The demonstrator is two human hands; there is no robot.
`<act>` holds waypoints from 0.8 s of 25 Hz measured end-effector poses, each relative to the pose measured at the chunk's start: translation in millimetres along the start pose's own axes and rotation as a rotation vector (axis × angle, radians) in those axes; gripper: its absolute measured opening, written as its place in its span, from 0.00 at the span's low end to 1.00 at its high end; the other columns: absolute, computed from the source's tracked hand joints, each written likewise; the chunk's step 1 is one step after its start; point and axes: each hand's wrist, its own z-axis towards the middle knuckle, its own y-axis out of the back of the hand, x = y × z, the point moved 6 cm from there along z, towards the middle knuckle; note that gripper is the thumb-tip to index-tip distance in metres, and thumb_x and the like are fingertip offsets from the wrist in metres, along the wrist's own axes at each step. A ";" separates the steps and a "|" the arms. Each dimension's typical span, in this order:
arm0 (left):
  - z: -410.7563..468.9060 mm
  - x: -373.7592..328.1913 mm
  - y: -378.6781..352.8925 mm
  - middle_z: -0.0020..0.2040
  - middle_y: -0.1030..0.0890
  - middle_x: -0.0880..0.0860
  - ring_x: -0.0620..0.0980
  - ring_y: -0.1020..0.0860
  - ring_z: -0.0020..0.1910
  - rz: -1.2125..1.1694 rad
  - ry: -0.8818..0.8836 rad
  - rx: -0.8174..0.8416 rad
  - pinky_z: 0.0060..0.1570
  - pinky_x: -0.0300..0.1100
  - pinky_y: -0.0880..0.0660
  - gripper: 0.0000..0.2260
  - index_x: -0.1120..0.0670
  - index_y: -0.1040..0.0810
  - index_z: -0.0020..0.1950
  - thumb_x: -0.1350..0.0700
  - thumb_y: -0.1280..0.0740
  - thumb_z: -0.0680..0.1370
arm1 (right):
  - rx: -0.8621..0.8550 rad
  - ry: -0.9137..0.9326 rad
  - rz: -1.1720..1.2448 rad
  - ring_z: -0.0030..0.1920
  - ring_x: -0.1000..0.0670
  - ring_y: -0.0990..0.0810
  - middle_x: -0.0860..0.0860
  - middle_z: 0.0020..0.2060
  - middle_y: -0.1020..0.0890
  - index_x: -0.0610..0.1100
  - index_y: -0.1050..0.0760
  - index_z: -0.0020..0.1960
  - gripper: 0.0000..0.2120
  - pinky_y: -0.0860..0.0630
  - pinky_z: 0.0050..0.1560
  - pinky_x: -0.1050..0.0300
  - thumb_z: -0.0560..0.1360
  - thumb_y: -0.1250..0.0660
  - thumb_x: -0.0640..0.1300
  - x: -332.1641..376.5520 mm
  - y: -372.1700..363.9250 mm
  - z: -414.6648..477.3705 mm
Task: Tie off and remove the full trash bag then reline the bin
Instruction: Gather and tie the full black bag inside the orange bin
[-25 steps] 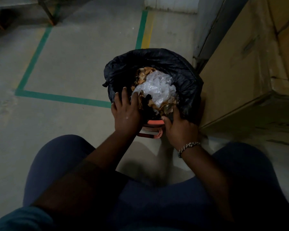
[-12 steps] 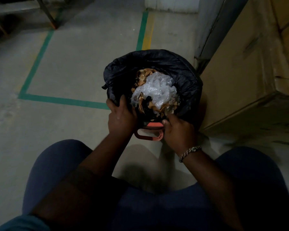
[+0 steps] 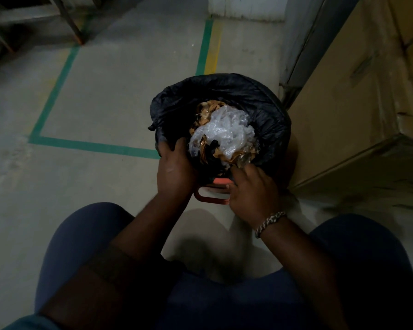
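Note:
A black trash bag (image 3: 255,101) lines a small orange bin (image 3: 214,194) on the floor; only the bin's near rim and handle show. Crumpled clear plastic (image 3: 224,132) and brown scraps fill the bag to the top. My left hand (image 3: 174,170) grips the bag's edge at the near left of the rim, fingers curled over it. Over on the near right, my right hand (image 3: 250,194) has its fingers curled into the bag's edge, its wrist wearing a beaded bracelet. Most of the bin body is hidden by the bag.
A large cardboard box (image 3: 358,96) stands close against the bin's right side. Green floor tape (image 3: 93,145) marks the concrete to the left and behind. Metal frame legs (image 3: 69,22) are at the far left. My knees frame the bottom.
My left hand has gone from lying flat on the bag to curling round its edge at the rim. The right hand's fingers have dug further into the bag's edge.

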 end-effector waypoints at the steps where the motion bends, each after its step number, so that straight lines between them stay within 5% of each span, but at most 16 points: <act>1: 0.5 -0.2 2.1 0.63 0.31 0.59 0.65 0.21 0.43 -0.011 0.005 -0.008 0.42 0.49 0.25 0.19 0.50 0.27 0.66 0.54 0.31 0.75 | -0.016 0.018 -0.017 0.54 0.41 0.25 0.45 0.54 0.24 0.46 0.23 0.60 0.16 0.25 0.52 0.46 0.74 0.33 0.50 3.9 1.1 1.5; 6: 11.4 20.2 15.9 0.58 0.31 0.58 0.59 0.25 0.41 -0.036 0.149 -0.042 0.41 0.47 0.30 0.23 0.51 0.34 0.71 0.51 0.33 0.77 | 0.011 0.217 -0.051 0.55 0.43 0.27 0.48 0.54 0.25 0.47 0.26 0.62 0.19 0.29 0.55 0.46 0.74 0.33 0.55 55.0 -7.4 16.6; 11: 20.6 58.0 3.7 0.56 0.20 0.66 0.66 0.21 0.55 -0.154 0.504 0.078 0.45 0.46 0.31 0.15 0.61 0.29 0.62 0.51 0.40 0.81 | 0.082 0.296 -0.061 0.50 0.42 0.24 0.46 0.48 0.22 0.45 0.23 0.54 0.10 0.27 0.50 0.46 0.72 0.32 0.42 84.7 -31.5 33.5; 14: 30.0 64.4 3.5 0.41 0.19 0.59 0.59 0.21 0.43 -0.148 0.489 0.087 0.40 0.44 0.32 0.16 0.61 0.22 0.48 0.48 0.35 0.79 | 0.030 0.342 -0.023 0.47 0.42 0.24 0.46 0.44 0.21 0.43 0.21 0.48 0.06 0.27 0.46 0.47 0.72 0.34 0.39 83.4 -33.7 33.1; 20: 28.7 60.1 26.0 0.39 0.21 0.54 0.53 0.27 0.38 -0.232 0.438 -0.076 0.39 0.42 0.33 0.06 0.59 0.22 0.45 0.56 0.32 0.76 | -0.038 0.330 0.097 0.41 0.42 0.25 0.46 0.37 0.23 0.43 0.23 0.39 0.04 0.27 0.39 0.49 0.66 0.32 0.36 78.7 -25.2 36.6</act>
